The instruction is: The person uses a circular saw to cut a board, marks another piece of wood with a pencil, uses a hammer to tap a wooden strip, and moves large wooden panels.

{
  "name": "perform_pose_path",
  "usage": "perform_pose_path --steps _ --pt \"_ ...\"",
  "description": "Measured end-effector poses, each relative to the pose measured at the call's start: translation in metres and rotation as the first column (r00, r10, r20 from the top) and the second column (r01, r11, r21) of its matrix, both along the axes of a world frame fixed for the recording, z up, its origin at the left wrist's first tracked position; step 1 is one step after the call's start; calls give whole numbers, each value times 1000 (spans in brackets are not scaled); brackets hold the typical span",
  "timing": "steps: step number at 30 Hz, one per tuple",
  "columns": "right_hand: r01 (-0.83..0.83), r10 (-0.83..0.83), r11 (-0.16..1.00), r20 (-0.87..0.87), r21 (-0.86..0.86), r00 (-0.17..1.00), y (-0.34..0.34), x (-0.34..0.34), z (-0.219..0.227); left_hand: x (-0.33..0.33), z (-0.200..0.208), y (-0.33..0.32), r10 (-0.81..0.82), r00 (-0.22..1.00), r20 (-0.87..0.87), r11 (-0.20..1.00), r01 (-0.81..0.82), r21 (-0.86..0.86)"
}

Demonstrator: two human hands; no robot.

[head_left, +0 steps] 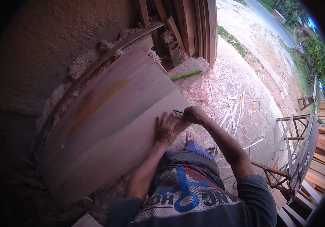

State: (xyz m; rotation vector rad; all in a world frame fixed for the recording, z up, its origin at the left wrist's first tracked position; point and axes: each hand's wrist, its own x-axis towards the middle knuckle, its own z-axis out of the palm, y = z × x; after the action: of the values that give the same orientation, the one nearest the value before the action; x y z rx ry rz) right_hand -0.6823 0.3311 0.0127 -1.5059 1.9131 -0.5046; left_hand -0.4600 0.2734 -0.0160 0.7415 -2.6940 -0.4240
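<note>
My right grip (195,114) is pinching a slim green stick (178,111), pencil-like, between thumb and fingers; its free end is pointing left, over the near-right edge of a wide wooden panel (128,109). I'm seeing my left grip (166,126) spreading its fingers flat on the panel, just beside the stick. From here I'm not managing to tell whether the stick's tip is touching the wood. The panel is lying in front and to the left of the body, showing pale and grey bands with an orange-brown streak. A long wooden strip (84,77) is running along its far-left side, among shavings. Beyond the panel's upper right edge, a bright green bar (186,75) is resting on a wooden block, and a handsaw (174,53) is standing near upright boards (202,30). More shavings (217,81) are covering the ground to the right.
</note>
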Motion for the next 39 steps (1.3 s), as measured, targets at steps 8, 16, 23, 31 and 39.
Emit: perform_pose_path --steps 8,16,23,31,39 --pt "-147 151 982 22 -118 988 -9 -21 -11 -28 15 19 194 981 24 981 -194 11" --pt "-220 223 965 5 -140 975 -9 -27 -12 -28 0 26 222 974 -40 975 -220 39" --pt "-135 147 973 54 -185 988 -10 -24 -21 -29 -9 26 224 974 -20 974 -225 -31" --pt "-160 170 968 40 -195 985 -8 -24 -12 -26 -10 21 196 980 -20 980 -196 21" --pt "-189 193 978 32 -86 981 -9 -30 -15 -28 -14 21 194 981 -29 981 -194 -1"
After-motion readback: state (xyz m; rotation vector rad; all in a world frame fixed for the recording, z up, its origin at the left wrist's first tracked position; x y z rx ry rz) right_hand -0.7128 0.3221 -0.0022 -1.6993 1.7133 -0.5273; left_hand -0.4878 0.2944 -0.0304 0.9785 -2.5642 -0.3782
